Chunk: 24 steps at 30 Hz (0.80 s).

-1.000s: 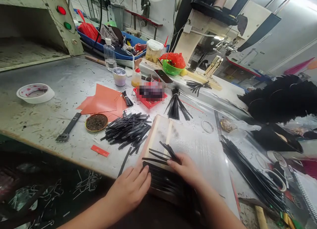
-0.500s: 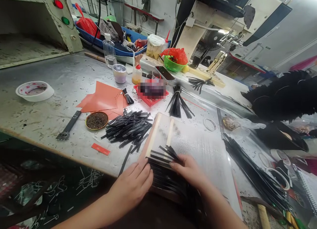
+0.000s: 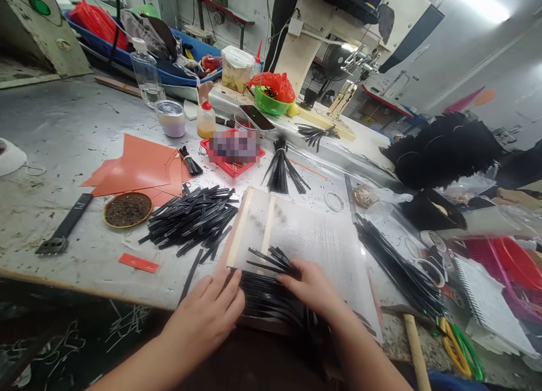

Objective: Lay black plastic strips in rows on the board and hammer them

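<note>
**Workbench (image 3: 76,126), near edge: row of black strips, both hands in**

Sewing machine (image 3: 315,47) stands at the far right, waste scraps (image 3: 122,323) lie below the bench at near left. Work sits at near centre: black strips (image 3: 262,292) side by side on the near end of a pale board (image 3: 313,227), running roughly left-right. Their right ends bunch under the right wrist; can't see how they finish there.

Left hand (image 3: 203,312): fingers close together, tips at the left ends of the row. Pinching or just pressing, can't tell. Right hand (image 3: 311,284): thumb and fingers closed on a loose fan of strips (image 3: 271,258), free ends splayed left over the board, just beyond the row. Exact grip point is partly hidden.

Looks like strips are being laid in line one by one. To do it well, my take: press lightly with the left tips so the laid ends don't skid, feed one strip at a time from the fan, butt it edge to edge, and square the ends before the next. Thin strips probably cross or double up if the fan gets loose.

Cut pile (image 3: 192,219) is left of the board; one stray strip (image 3: 190,275) lies near the left hand, easy to snag. Longer strips (image 3: 398,267) are off to the right, well apart from the row.
</note>
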### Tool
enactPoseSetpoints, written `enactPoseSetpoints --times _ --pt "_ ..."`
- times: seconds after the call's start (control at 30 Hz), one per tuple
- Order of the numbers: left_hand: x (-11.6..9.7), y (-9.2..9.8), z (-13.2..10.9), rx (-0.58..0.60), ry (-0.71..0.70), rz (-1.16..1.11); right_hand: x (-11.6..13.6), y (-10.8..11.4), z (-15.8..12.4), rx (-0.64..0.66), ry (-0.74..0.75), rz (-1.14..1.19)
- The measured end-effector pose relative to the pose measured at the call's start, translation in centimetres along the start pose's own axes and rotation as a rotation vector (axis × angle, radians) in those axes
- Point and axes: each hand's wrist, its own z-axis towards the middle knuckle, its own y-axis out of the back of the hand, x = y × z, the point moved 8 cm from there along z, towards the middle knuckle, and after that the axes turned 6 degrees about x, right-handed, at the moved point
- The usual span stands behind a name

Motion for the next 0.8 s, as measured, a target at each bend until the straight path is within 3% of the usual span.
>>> enactPoseSetpoints --times 0.23,0.43,0.67,0.8 --pt "-2.2 -0.6 1.9 0.02 -0.253 -0.037 0.4 0.1 -0.2 -0.016 0.041 -0.039" --pt "-2.8 -1.0 2.1 -0.002 -0.267 -0.044 -0.1 3.1 -0.4 -0.054 0.058 0.045" --pt "-2.2 -0.9 0.7 -0.061 -0.174 -0.046 5.0 -0.7 1.8 0.185 0.152 0.254" --pt "-1.0 -0.6 -0.2 -0.019 -0.053 -0.049 5.2 -2.3 2.2 0.222 0.128 0.243"
